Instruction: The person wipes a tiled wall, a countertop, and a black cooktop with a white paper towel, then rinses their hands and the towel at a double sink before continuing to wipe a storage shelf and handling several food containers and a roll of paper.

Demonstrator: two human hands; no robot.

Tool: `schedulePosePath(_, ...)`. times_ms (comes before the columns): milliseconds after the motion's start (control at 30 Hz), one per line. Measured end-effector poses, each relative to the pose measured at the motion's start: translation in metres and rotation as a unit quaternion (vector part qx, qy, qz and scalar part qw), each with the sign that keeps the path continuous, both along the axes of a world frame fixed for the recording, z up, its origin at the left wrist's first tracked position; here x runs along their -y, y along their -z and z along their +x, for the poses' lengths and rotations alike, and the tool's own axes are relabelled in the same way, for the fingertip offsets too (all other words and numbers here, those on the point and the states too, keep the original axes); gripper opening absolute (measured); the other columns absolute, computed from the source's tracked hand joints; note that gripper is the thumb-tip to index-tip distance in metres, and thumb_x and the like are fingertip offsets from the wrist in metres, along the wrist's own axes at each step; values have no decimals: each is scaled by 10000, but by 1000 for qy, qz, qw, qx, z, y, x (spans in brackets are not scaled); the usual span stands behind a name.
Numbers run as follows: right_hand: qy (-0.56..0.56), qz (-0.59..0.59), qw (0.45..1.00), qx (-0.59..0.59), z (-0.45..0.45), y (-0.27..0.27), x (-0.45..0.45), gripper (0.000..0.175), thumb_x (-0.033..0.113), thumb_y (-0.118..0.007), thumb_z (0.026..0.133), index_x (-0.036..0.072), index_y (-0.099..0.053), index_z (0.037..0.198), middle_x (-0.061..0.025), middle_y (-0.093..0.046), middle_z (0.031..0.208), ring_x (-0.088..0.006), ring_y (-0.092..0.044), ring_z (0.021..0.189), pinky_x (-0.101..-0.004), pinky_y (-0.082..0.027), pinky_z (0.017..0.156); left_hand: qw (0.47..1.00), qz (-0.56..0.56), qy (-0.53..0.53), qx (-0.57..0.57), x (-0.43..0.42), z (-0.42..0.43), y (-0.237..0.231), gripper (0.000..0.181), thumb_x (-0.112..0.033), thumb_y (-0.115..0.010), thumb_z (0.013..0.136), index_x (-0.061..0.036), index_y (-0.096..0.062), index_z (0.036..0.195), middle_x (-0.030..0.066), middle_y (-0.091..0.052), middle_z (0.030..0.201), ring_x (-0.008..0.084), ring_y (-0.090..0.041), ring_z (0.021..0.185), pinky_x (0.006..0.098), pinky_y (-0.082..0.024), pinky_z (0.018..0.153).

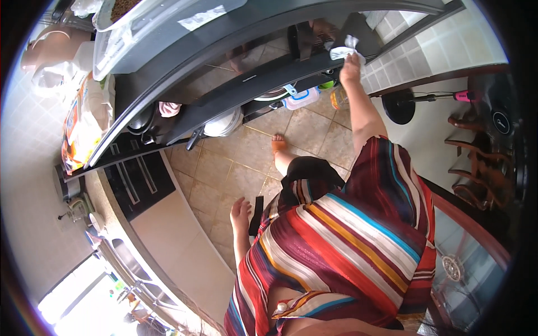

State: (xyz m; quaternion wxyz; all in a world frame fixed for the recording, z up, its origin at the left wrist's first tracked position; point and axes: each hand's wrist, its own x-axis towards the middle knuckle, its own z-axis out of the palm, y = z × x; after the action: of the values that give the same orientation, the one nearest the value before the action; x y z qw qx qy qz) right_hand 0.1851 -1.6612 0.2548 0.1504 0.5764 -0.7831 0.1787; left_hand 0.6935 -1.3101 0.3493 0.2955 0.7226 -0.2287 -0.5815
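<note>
My right hand (pixel 351 70) is stretched far forward, gripping a crumpled white cloth or tissue (pixel 342 52). It is at the right end of a black glossy panel (pixel 252 80) that has a reflective surface. Whether the cloth touches the panel is hard to tell. My left hand (pixel 240 213) hangs low at my side with its fingers a little apart, and nothing shows in it. Close beside it a black strap (pixel 256 216) hangs by my striped shirt.
Below the panel are white bowls (pixel 223 122), a lidded plastic box (pixel 301 99) and a jar (pixel 337 98). A clear plastic bin (pixel 138 50) sits on top at left. The counter with the sink (pixel 130 258) runs along the left; a wooden rack (pixel 475 164) stands at right.
</note>
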Motion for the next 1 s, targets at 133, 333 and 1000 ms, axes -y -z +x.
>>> schedulePosePath(133, -108, 2, 966, 235, 77, 13, -1, 343, 174, -393, 927, 8, -422, 1227, -188, -421, 1289, -340, -438, 1171, -394, -355, 994, 995, 69, -69, -14, -58, -32, 8, 307, -168, -552, 862, -17, -564, 1129, 95, -640, 911, 183, -627, 797, 274, -499, 702)
schedulePosePath(333, -359, 102, 927, 28, 128, -16, -22, 397, 97, -415, 859, 25, -458, 1247, -139, -405, 1339, -282, -372, 1242, -345, -297, 1047, 998, 38, -54, -18, -33, -81, -15, 352, -212, -560, 871, 1, -533, 1150, 93, -621, 940, 189, -603, 837, 293, -490, 757)
schedulePosePath(1000, -251, 214, 893, 305, -33, -72, 83, 391, 199, -391, 904, 41, -428, 1259, -198, -387, 1335, -362, -371, 1222, -385, -348, 1004, 997, -59, -46, 17, 55, -247, 9, 302, -168, -567, 873, 11, -558, 1116, 80, -636, 844, 142, -594, 767, 251, -470, 710)
